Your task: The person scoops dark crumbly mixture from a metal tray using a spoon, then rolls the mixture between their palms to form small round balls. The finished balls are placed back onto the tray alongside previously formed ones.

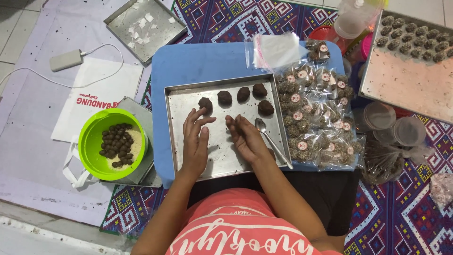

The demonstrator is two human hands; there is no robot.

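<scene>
Both hands lie open and empty on the metal tray (188, 165), left hand (195, 141) fingertips touching a chocolate lump (205, 103), right hand (246, 139) beside the spoon (271, 140).

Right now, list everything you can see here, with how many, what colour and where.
metal tray: one, silver, centre, on blue board
dough lumps: five, dark brown, tray's far end
spoon: one, metal, tray's right side
green bowl: one, holding brown balls, left
bagged sweets: many, clear bags, right of tray
second tray: one, silver, top left
coated balls: two rows, brown, tray top right
left hand: open, fingertips by a lump
right hand: open, empty, on tray
</scene>
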